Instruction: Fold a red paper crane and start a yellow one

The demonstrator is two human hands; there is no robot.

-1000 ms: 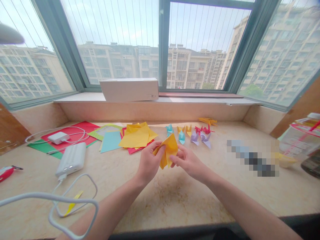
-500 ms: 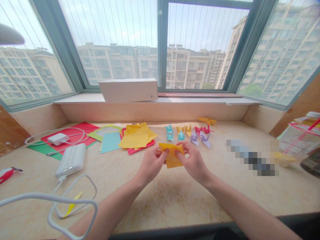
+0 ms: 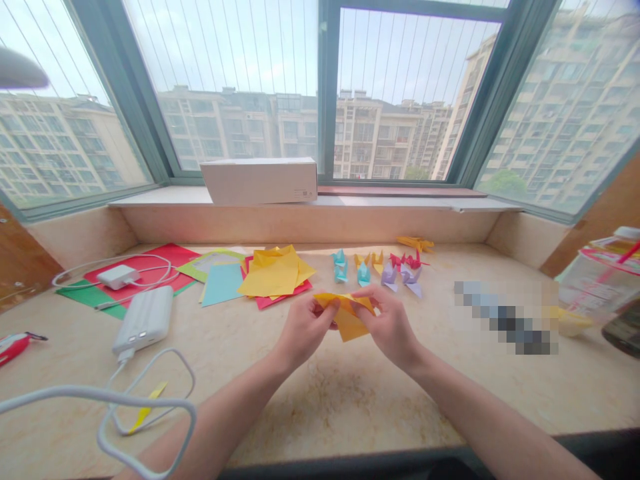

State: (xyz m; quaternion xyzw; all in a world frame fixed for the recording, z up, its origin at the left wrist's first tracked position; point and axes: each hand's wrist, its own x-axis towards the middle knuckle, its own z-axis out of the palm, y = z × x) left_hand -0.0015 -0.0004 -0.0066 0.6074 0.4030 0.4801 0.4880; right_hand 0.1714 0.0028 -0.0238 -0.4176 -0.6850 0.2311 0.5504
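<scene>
A partly folded sheet of yellow-orange origami paper (image 3: 351, 324) is held above the stone counter, pinched from both sides. My left hand (image 3: 309, 328) is closed on its left side, thumb on top. On the right side, my right hand (image 3: 389, 321) grips it with the thumb on the near face and the index finger along the top edge. The fingers behind the paper are mostly hidden. Just beyond the hands stand folded paper cranes: light blue (image 3: 363, 273), purple (image 3: 411, 280), red (image 3: 406, 259) and yellow (image 3: 362, 261). A stack of yellow paper (image 3: 273, 275) lies beyond my left hand.
At left lie a white power bank (image 3: 145, 320) with looping cables, a white charger (image 3: 119, 276) on red and green sheets, and a red-handled item (image 3: 14, 348). A white box (image 3: 260, 183) rests on the sill. A plastic container (image 3: 600, 280) stands at right, beside a blurred-out object (image 3: 505, 319).
The yellow paper has tilted slightly, its lower corner shifting down and to the right. Both hands keep their grip on it. The view has shifted a little.
</scene>
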